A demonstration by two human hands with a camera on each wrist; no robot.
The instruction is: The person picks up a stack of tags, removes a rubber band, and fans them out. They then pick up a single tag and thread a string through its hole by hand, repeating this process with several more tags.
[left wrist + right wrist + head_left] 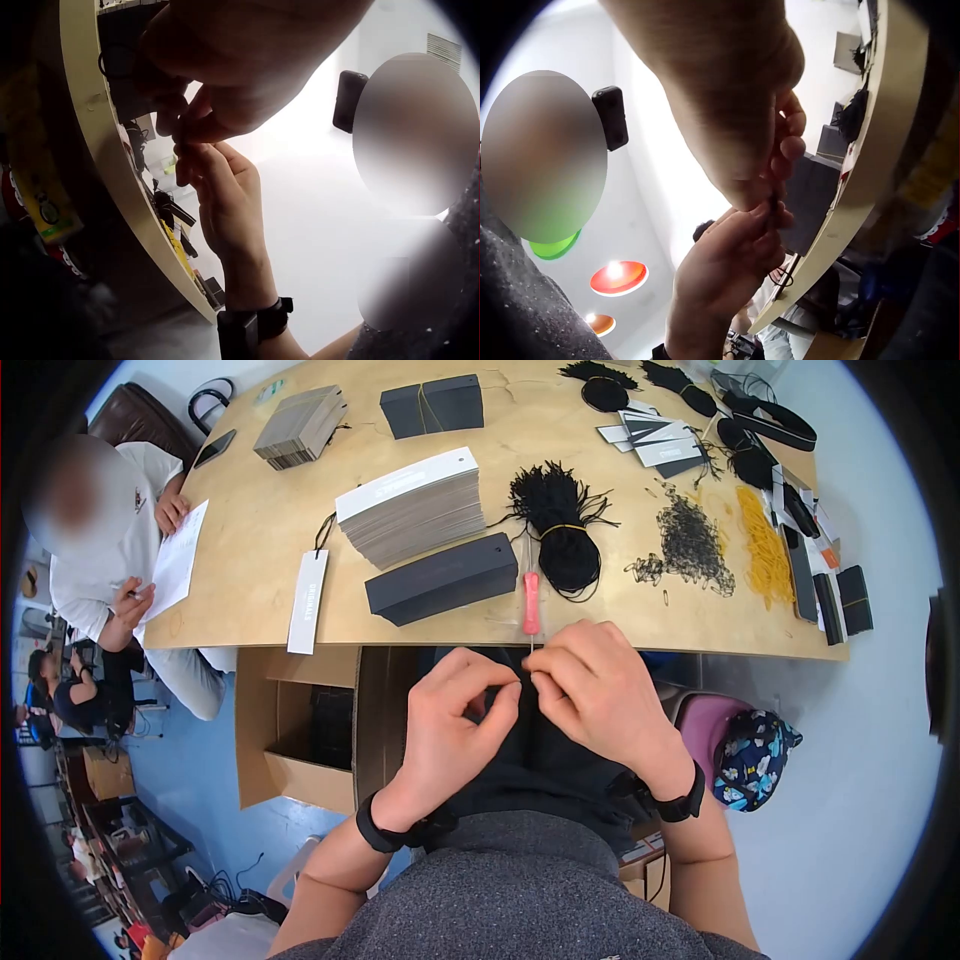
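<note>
Just off the table's front edge, my left hand (462, 710) and right hand (600, 695) meet almost fingertip to fingertip, thumbs and forefingers pinched. Between them, in the right wrist view, shows a small dark thing (772, 212), mostly hidden by the fingers; I cannot tell its kind. Beyond the hands lies a pink-handled tool (531, 603) with a thin shaft. Next to it are a banded bundle of black cords (567, 540) and a stack of dark tags (442, 582). To the right spreads a pile of small black pins (692, 548).
Tall white tag stacks (410, 510) and a single white tag (308, 600) stand left on the table (240, 560). Yellow bands (763, 550) lie far right. An open cardboard box (300, 760) is below the edge. Another person (120, 540) sits left with paper.
</note>
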